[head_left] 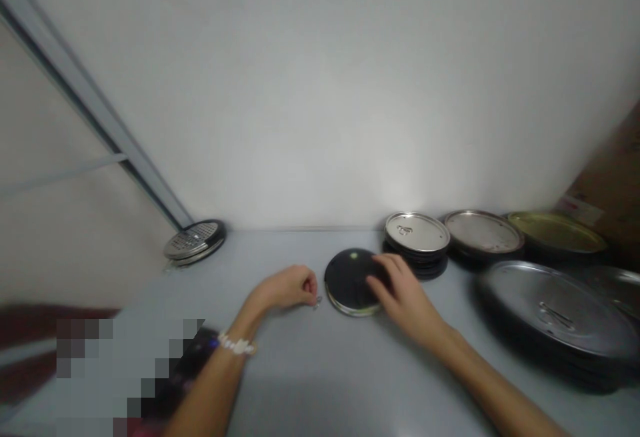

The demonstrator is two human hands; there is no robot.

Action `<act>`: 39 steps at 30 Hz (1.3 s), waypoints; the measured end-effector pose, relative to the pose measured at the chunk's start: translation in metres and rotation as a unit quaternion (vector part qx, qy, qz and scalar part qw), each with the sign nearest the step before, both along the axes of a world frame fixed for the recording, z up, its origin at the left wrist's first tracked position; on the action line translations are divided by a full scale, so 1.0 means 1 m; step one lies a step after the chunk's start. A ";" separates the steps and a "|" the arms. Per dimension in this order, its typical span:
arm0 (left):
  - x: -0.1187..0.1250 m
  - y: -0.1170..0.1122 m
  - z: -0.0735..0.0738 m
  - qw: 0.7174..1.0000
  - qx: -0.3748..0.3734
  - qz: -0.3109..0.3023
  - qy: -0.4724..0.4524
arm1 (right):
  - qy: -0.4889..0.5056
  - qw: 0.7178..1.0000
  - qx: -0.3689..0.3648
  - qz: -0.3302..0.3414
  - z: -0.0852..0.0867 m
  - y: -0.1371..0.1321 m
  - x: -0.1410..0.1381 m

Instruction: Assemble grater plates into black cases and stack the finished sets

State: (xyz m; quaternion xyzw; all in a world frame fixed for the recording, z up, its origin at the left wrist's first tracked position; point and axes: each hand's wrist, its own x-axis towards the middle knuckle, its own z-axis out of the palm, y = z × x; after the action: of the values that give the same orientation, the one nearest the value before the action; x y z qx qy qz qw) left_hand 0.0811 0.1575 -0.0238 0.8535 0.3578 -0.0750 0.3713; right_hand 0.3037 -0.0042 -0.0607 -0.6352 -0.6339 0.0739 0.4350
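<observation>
A round black disc with a shiny metal rim lies on the grey table. My right hand is on its right side, with thumb and fingers bent over the top and edge. Just left of the disc, my left hand is closed in a pinch. A small shiny metal piece sticks out at its fingertips, too blurred to name. A pale beaded bracelet circles my left wrist.
Stacked round metal discs stand behind to the right, beside another silvery disc and a yellowish one. Large stacked discs sit nearer on the right. A perforated metal disc lies at the far left. A white wall rises behind.
</observation>
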 end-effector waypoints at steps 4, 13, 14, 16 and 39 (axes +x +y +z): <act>0.006 -0.010 0.011 0.994 -0.026 0.023 -0.106 | 0.020 0.998 0.058 -0.010 0.006 -0.003 -0.002; 0.042 -0.054 0.010 0.900 -0.255 0.046 -0.351 | 0.217 0.971 0.033 0.090 0.013 -0.010 -0.032; 0.043 -0.056 0.010 0.892 -0.261 0.059 -0.365 | 0.283 0.956 0.019 0.075 0.014 -0.008 -0.034; 0.044 -0.057 0.010 0.877 -0.273 0.086 -0.387 | 0.388 0.919 -0.008 0.069 0.016 -0.006 -0.034; 0.005 -0.019 0.003 0.997 0.048 -0.027 0.046 | 0.546 0.821 -0.089 0.143 0.009 -0.001 -0.030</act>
State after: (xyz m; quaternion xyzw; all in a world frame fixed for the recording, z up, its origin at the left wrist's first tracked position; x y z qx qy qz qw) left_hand 0.0862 0.1383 -0.0205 0.8756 0.3542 -0.1070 0.3106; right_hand 0.2742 -0.0048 -0.0518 -0.4291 -0.3671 0.5258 0.6361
